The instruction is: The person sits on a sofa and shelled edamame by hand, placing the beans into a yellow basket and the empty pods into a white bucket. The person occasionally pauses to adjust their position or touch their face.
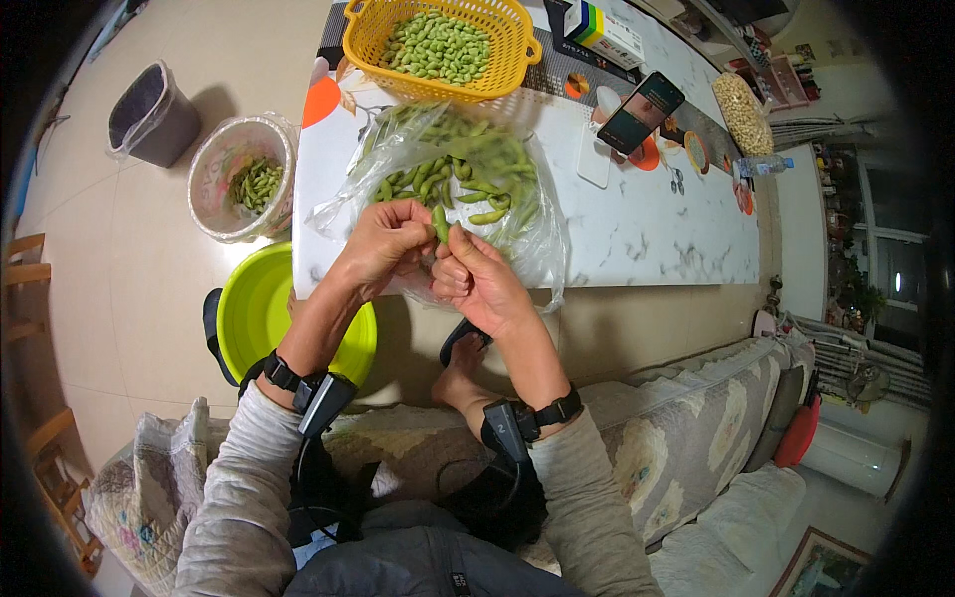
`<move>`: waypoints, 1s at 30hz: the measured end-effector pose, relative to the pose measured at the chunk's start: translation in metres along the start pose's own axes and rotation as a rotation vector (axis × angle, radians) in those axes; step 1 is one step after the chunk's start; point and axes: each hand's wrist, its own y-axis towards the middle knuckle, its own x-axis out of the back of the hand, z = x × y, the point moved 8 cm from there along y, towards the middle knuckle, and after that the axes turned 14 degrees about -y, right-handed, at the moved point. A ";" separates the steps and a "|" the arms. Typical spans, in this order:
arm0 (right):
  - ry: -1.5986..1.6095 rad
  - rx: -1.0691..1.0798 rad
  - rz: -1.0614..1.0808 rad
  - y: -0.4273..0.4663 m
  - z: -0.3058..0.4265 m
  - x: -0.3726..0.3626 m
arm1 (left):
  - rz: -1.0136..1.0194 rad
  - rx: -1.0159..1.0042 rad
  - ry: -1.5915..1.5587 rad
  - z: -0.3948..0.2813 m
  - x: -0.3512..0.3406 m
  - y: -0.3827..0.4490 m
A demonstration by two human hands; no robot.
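Between my two hands, near the table's front edge, is a green soybean pod (440,224). My left hand (392,242) pinches its upper end with thumb and forefinger. The fingertips of my right hand (474,272) hold its lower end, with the other fingers curled in. Just beyond the hands lies a clear plastic bag (548,246), open towards me, with many green pods (429,175) inside. Behind it stands a yellow plastic basket (515,71) that holds shelled green beans (440,48).
A phone (642,112) on a white stand, a box (608,33) and a plastic bottle (761,166) are on the marble-patterned table (634,246). At the left on the floor are a lined bin with pods (201,186), a grey bin (168,123) and a lime-green basin (257,313). A sofa (671,440) is at the right.
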 end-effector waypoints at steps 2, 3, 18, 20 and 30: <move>0.102 -0.041 0.015 0.003 -0.006 0.000 | -0.019 0.027 -0.027 0.001 0.001 0.000; -0.175 0.059 -0.080 0.005 0.001 0.006 | -0.020 0.038 -0.048 0.002 0.002 0.000; -1.651 0.684 -0.486 -0.017 0.044 -0.021 | -0.057 -0.010 0.182 0.000 0.002 -0.001; -1.632 0.589 -0.475 -0.016 0.040 -0.017 | -0.043 0.016 0.138 0.002 0.003 -0.001; -0.841 0.362 -0.374 -0.006 0.030 -0.001 | 0.016 0.049 0.016 0.001 0.000 -0.003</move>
